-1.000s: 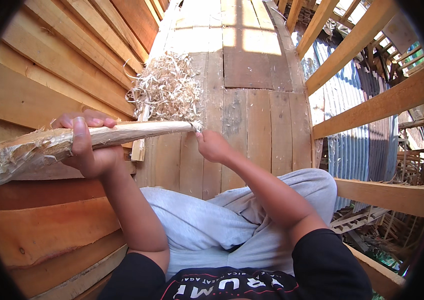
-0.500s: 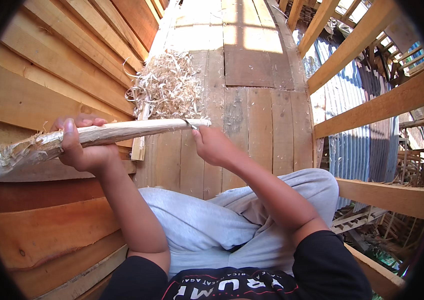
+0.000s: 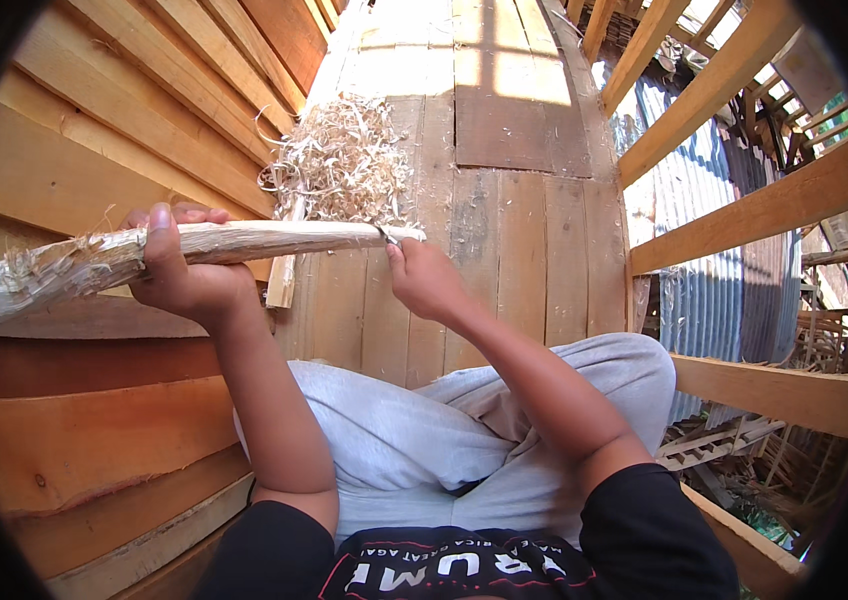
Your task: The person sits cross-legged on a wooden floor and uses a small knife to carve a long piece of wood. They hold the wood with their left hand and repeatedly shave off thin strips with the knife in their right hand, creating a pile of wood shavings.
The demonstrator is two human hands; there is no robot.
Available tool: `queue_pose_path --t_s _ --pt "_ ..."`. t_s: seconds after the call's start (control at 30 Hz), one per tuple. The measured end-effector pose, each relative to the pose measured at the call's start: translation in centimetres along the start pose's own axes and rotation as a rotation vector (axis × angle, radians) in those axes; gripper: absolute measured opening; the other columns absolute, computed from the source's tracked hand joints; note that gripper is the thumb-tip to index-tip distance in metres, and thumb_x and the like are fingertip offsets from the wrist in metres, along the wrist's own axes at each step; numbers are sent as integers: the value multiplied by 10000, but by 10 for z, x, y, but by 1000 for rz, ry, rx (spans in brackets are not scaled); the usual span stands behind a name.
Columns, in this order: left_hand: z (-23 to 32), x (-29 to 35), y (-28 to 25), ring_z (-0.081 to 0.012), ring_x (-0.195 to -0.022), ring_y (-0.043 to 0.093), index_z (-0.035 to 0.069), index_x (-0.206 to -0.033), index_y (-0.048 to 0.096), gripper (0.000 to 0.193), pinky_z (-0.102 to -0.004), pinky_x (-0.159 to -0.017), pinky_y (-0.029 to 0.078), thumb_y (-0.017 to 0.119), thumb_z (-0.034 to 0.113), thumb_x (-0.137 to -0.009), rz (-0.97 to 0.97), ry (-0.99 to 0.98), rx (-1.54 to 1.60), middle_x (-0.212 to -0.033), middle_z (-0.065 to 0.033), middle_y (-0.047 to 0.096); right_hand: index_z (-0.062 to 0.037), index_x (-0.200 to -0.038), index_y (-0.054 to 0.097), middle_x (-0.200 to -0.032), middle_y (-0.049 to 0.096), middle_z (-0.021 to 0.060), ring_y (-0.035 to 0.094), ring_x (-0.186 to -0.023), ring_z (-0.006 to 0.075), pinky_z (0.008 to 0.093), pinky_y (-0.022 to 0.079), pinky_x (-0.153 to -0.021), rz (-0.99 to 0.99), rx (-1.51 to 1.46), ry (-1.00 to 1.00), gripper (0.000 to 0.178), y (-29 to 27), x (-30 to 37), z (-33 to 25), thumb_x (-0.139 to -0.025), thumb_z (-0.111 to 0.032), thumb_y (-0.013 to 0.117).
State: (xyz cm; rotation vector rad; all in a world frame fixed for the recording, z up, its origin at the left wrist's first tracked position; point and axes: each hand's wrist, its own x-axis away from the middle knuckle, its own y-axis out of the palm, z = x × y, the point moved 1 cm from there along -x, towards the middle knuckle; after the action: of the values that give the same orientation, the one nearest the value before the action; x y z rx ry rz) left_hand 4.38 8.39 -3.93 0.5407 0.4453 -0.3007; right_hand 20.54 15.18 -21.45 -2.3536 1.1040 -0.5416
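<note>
A long pale wooden pole (image 3: 274, 237), rough and stringy toward its left part, reaches from the left rim across to the middle of the view and tapers at its right end. My left hand (image 3: 189, 272) is wrapped round it, thumb on top and fingertips showing on the far side. At the tapered end my right hand (image 3: 422, 277) is closed on a small knife (image 3: 384, 235). Its dark blade lies against the wood; the handle is mostly hidden in my fist.
A heap of curly wood shavings (image 3: 344, 160) lies on the plank floor (image 3: 519, 270) beyond the pole. Stacked boards (image 3: 94, 130) form a wall on the left. A wooden rail (image 3: 744, 210) and corrugated metal sheets (image 3: 699, 290) stand at the right. My crossed legs (image 3: 394, 430) are below.
My left hand and the pole have shifted slightly up and to the right, the pole now lying a bit more level. The knife stays against its tapered end.
</note>
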Motion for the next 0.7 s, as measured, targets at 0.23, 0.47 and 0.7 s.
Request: queue_pose_path --t_s 0.23,0.47,0.7 --pt "-4 1 9 -193 -518 505 52 -822 469 212 -299 -515 457 603 211 -779 -20 2 -60 -593 -52 460 62 -876 575 -828 610 306 582 -822 484 523 450 -753 -48 5 22 409 -10 0 -9 -993 -291 406" --pt "-11 -4 3 -185 -530 506 57 -844 476 239 -303 -506 461 619 239 -785 -35 -22 -35 -600 -55 461 64 -863 572 -825 604 309 581 -823 482 521 447 -759 -41 -28 163 425 6 -15 56 -997 -297 391" --pt "-3 -6 -4 -173 -562 478 79 -849 468 254 -289 -531 449 609 279 -783 -22 -38 -101 -641 -50 445 73 -900 589 -847 613 312 593 -845 478 527 446 -775 -71 -60 75 428 3 3 1 -996 -293 389"
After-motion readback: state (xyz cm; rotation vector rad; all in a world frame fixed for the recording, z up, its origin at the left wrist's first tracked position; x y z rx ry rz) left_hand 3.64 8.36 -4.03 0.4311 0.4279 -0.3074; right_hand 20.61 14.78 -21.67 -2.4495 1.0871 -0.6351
